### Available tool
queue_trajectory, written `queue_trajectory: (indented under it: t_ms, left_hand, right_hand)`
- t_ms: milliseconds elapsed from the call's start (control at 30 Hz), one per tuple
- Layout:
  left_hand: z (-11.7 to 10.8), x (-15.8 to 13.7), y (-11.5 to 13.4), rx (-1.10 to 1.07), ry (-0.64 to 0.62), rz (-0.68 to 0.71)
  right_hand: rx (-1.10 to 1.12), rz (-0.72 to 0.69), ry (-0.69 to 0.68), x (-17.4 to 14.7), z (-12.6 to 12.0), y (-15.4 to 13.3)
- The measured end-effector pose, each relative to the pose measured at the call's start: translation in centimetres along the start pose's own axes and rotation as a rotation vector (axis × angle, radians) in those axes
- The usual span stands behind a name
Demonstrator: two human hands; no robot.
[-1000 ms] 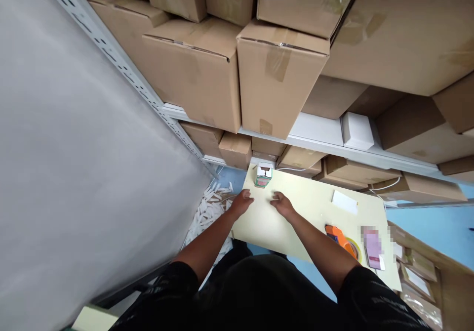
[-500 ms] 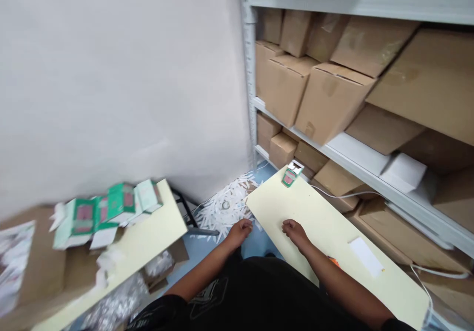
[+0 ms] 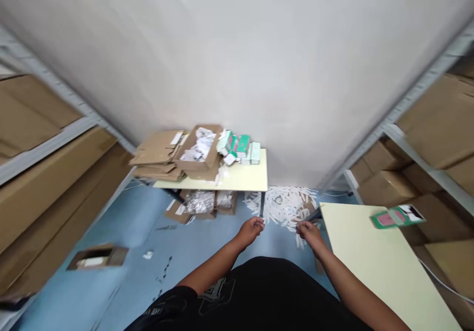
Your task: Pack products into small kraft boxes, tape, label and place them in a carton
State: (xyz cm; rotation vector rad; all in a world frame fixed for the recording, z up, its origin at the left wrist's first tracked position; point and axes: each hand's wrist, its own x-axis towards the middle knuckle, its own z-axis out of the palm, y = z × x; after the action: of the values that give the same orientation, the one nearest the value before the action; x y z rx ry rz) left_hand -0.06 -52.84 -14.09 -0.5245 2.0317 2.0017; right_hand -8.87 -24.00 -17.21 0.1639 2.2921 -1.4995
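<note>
My left hand (image 3: pixel 252 232) is raised in front of my body above the blue floor, its fingers curled in and closed. To its right, my right hand (image 3: pixel 310 234) hangs with the fingers curled the same way, just left of the near corner of the right-hand table (image 3: pixel 363 252). I see nothing in either hand, and neither touches a table. On the right-hand table's far edge lies a green and pink box (image 3: pixel 396 217) with a white and dark end.
By the wall, a table (image 3: pixel 244 180) bears flattened cardboard (image 3: pixel 159 148), a carton of white paper (image 3: pixel 181 163) and several green-and-white boxes (image 3: pixel 243 145). Paper strips (image 3: pixel 285 207) litter the floor. An opened carton (image 3: pixel 118 256) lies left. Shelves with cartons (image 3: pixel 388 187) line both sides.
The view has swung left, so the wall table now shows whole and left-hand shelves have come in. Both hands keep their curled shape; my right hand no longer appears over the right-hand table.
</note>
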Motion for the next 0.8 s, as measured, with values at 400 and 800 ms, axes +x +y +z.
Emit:
queue_trajectory:
  t_ms: [400, 800]
  left_hand:
    - [-27.5, -13.6, -6.5, -0.133, 0.472, -0.092]
    - [-45.1, -13.8, -4.7, -0.27, 0.8, -0.051]
  right_hand:
    - [-0.004, -0.097, -0.289, -3.0, 25.6, -13.8]
    - [0.089, -0.202, -0.512, 2.2, 43.2, -29.3]
